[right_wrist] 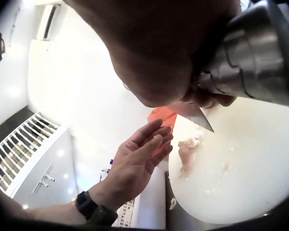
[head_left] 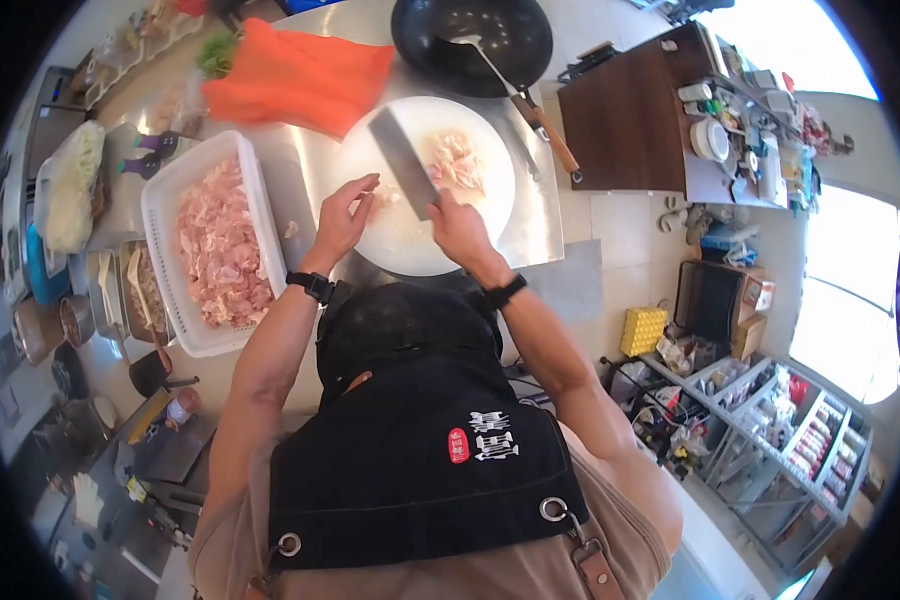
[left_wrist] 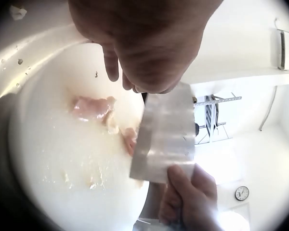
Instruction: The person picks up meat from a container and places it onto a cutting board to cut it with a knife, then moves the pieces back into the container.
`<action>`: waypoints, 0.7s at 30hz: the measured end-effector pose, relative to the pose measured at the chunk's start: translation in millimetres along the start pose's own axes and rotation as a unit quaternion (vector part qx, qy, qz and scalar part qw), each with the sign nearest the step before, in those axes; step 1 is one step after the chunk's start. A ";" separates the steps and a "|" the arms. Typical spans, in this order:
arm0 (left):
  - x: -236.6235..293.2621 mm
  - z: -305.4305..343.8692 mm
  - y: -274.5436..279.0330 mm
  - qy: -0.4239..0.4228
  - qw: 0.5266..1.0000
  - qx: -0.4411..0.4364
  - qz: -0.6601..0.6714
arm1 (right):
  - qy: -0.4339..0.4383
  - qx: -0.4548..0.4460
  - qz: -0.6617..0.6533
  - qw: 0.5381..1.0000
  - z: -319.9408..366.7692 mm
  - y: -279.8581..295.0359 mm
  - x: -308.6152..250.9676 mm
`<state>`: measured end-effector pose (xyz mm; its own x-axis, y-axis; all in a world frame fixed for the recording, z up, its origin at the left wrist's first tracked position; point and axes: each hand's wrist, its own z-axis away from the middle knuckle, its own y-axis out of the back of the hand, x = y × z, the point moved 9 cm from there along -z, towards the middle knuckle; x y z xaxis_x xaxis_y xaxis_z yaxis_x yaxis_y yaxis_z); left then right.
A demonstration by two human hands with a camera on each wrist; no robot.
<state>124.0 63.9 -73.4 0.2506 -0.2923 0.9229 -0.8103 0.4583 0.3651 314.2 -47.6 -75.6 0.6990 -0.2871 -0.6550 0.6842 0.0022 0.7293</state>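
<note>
My right hand (head_left: pixel 463 235) grips the metal handle (right_wrist: pixel 253 53) of a cleaver, whose broad blade (head_left: pixel 402 160) stands over the round white cutting board (head_left: pixel 490 215). Left of the blade, my left hand (head_left: pixel 345 222) hovers at the board's left side with loosely bent fingers and nothing in them, as the right wrist view shows. A small piece of raw pink meat (left_wrist: pixel 92 107) lies on the board near that hand. Beyond the blade, to its right, sits a heap of cut meat (head_left: pixel 457 162). Small wet scraps (left_wrist: pixel 92 183) dot the board.
A white plastic basket (head_left: pixel 152 230) full of raw meat pieces (head_left: pixel 220 245) stands left of the board. An orange-red sheet or bag (head_left: pixel 300 75) lies behind it. At the back is a black wok (head_left: pixel 470 50), a wooden-handled utensil (head_left: pixel 545 125) leaning from it.
</note>
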 end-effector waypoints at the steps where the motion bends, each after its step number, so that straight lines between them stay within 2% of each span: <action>1: -6.7 2.7 3.9 0.002 1.000 0.008 -0.007 | -0.006 0.003 0.002 1.000 10.5 11.2 3.9; 4: -19.6 13.5 18.5 0.044 0.996 0.051 -0.065 | -0.021 0.010 0.029 0.999 38.2 35.2 23.4; 6: -22.0 26.6 9.9 0.151 0.965 -0.033 -0.211 | -0.032 0.019 0.055 0.998 50.3 43.9 41.0; 7: -26.6 30.0 5.7 0.157 0.960 -0.037 -0.230 | -0.032 0.018 0.057 0.998 55.1 40.9 53.2; 9: -19.2 24.4 -6.8 0.181 0.955 -0.065 -0.225 | -0.034 0.017 0.055 0.998 62.4 39.3 61.2; 12: -31.9 16.6 -28.2 0.233 0.942 -0.102 -0.221 | -0.040 -0.035 0.046 0.998 69.3 31.9 67.8; 14: -41.4 13.8 -35.4 0.259 0.932 -0.116 -0.226 | 0.034 -0.067 0.015 0.997 74.3 32.5 55.5; 16: -43.9 9.9 -31.8 0.281 0.945 -0.047 -0.163 | 0.036 -0.080 0.013 0.996 76.2 38.1 56.3; 17: -48.7 11.2 -33.8 0.283 0.943 -0.050 -0.167 | 0.040 -0.094 0.016 0.995 76.4 38.5 56.6; 19: -62.7 20.1 -30.1 0.322 0.942 -0.002 -0.093 | 0.019 -0.085 0.003 0.996 73.0 44.2 62.2; 20: -57.5 23.2 -31.8 0.328 0.940 -0.001 -0.097 | 0.000 -0.074 -0.003 0.997 71.9 46.3 67.5; 21: -39.8 21.1 -35.0 0.292 0.947 -0.006 -0.132 | 0.002 -0.080 -0.008 0.997 70.9 45.2 70.6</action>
<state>131.2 41.8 -125.5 0.6969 0.1147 0.7079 -0.6732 0.4451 0.5905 379.8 -135.6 -74.9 0.6890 -0.2837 -0.6670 0.7189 0.1505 0.6786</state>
